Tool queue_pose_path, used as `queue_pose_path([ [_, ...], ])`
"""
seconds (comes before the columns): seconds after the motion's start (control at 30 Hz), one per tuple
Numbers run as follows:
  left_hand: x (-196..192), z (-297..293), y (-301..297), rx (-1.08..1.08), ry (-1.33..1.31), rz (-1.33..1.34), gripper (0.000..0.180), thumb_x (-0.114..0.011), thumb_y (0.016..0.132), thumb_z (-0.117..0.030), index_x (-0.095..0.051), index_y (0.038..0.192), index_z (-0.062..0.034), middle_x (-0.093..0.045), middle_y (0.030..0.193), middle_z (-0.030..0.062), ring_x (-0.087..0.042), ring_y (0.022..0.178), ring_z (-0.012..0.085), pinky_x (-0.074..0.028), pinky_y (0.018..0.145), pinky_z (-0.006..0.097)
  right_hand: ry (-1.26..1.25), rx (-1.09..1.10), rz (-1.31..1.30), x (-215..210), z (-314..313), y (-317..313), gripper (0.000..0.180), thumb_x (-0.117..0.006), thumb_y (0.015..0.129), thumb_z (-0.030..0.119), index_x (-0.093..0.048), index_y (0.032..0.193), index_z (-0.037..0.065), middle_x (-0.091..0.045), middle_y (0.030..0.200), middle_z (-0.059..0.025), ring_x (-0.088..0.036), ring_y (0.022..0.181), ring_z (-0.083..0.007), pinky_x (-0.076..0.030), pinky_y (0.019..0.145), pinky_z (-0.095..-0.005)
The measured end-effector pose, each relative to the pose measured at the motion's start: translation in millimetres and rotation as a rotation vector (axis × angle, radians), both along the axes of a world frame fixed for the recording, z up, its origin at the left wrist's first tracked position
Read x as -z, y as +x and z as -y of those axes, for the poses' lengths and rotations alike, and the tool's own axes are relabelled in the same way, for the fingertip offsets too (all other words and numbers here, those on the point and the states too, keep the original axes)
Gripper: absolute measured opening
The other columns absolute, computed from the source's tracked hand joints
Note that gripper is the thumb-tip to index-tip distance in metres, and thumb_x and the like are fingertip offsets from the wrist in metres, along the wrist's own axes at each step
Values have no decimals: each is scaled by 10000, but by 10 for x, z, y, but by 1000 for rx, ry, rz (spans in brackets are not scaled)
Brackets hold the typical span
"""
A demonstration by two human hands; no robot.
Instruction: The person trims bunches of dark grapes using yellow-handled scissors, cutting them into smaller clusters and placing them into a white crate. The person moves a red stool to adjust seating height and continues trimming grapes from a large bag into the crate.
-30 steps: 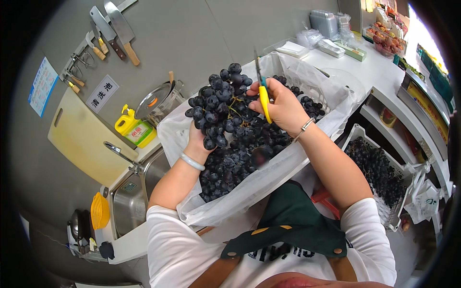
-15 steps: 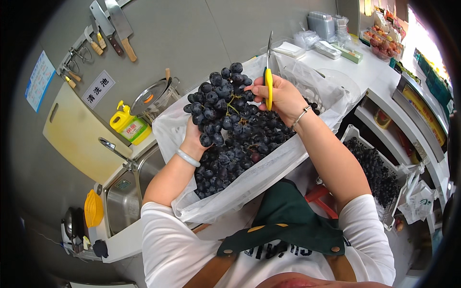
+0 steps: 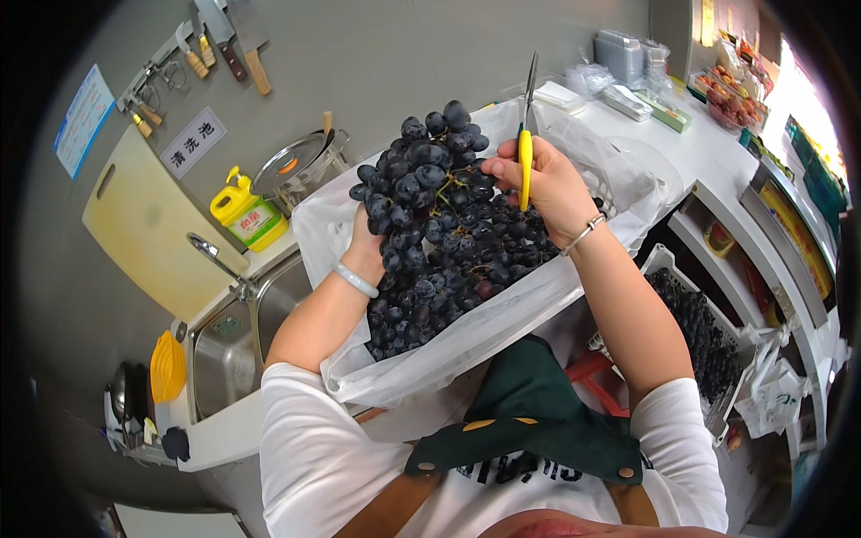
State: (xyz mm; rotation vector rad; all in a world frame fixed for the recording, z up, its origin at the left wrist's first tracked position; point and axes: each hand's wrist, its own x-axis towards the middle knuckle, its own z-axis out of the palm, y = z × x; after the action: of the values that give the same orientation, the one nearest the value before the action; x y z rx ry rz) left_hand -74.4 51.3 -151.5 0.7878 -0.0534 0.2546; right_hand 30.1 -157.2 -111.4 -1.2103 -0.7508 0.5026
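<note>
Both forearms reach up from the lower edge, bare below short white sleeves. Left hand (image 3: pixel 366 240) is raised, palm turned away, fingers hidden from view, a pale bangle on the wrist. Right hand (image 3: pixel 549 184) sits higher and further right, fingers curled shut in a grip, thumb toward the left, a thin bracelet at the wrist. Elbows bent, hands near each other.

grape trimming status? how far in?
Done: a crate of grapes sits at the right, apparently sorted, though that is a guess. In hand: left hand lifts a dark bunch; right hand holds yellow scissors against it. Left: many grapes remain in the plastic-lined box.
</note>
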Motion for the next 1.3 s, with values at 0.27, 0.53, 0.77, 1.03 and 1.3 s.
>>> queue_pose_path([
  [0.27, 108, -250, -76, 317, -156, 165, 318, -388, 892, -287, -576, 1015, -61, -603, 1022, 114, -576, 952, 263, -466, 856, 403, 96, 22, 34, 61, -31, -145, 332, -640, 807, 148, -483, 1062, 5, -598, 1017, -81, -551, 820, -92, -452, 651, -226],
  [0.53, 77, -119, -141, -54, -209, 75, 258, -335, 890, -174, -533, 1028, -83, -567, 987, 86, -558, 891, 220, -477, 801, 349, -88, -205, -356, 224, -126, -190, 294, -611, 826, 240, -523, 1005, 25, -530, 974, -60, -569, 862, -157, -518, 656, -284],
  [0.77, 83, -132, -114, -112, -173, 62, 255, -425, 874, -248, -572, 1013, -93, -597, 993, 75, -576, 909, 224, -468, 788, 357, 19, -336, -546, 192, -151, -282, 291, -599, 844, 302, -534, 945, 37, -566, 820, -63, -599, 706, -148, -532, 550, -249],
  [1.03, 38, -72, -114, -140, -65, 75, 302, -383, 905, -296, -538, 1090, -113, -586, 1033, 57, -595, 908, 192, -522, 715, 310, 51, -326, -400, 72, -77, -384, 213, -608, 841, 233, -543, 921, 47, -583, 819, -30, -587, 720, -112, -502, 589, -237],
  [1.3, 60, -122, -129, -95, -218, 88, 330, -422, 896, -338, -528, 1104, -105, -576, 1076, 61, -594, 940, 199, -527, 789, 326, 110, -250, -173, 37, -72, -456, 282, -602, 800, 88, -474, 1039, 13, -583, 859, -45, -573, 769, -105, -453, 616, -210],
])
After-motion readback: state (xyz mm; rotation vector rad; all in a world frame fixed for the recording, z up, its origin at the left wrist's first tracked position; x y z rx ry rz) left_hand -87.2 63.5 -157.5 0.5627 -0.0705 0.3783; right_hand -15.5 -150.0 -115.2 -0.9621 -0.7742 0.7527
